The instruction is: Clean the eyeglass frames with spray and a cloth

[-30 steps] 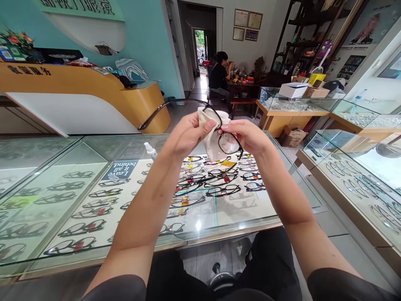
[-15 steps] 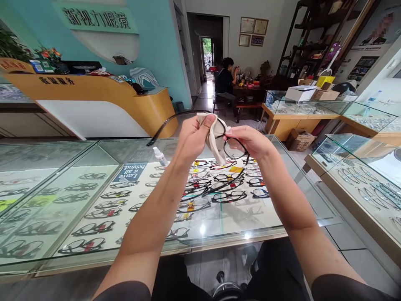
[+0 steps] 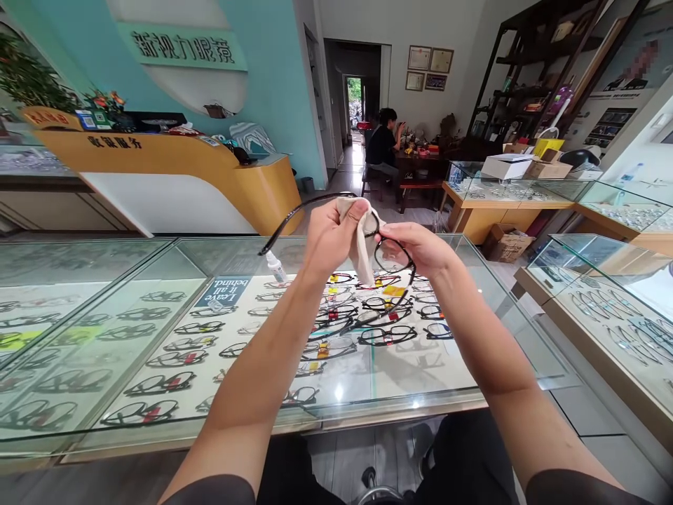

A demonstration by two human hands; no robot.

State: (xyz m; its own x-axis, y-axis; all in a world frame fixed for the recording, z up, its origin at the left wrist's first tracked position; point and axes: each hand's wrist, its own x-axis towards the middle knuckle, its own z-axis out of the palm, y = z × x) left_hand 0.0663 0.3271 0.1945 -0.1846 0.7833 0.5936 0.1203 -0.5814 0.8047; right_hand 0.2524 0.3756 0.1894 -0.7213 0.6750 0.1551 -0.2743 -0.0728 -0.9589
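Black-framed glasses sit held up in front of the person, above the glass display counter, near the middle of the head view. The left hand is closed around a cream cleaning cloth, pinching it over the lens at the 9 o'clock side of the frame, thumb on the near face. The right hand is closed on the other lens rim at the 3 o'clock side, fingertips gripping the frame. One temple arm sticks out toward 10 o'clock, past the left hand; the other hangs down toward 6 o'clock, under the right hand.

Under the counter's glass, rows of display frames lie on white trays, straight below the hands. A small white spray bottle stands on the counter at 8 o'clock from the left hand, near a dark sign card. At 10 o'clock stands an orange reception desk against a teal wall. At 12 o'clock, well apart, a seated person in dark clothing is at a table. More glass cases run along the 3 o'clock side.
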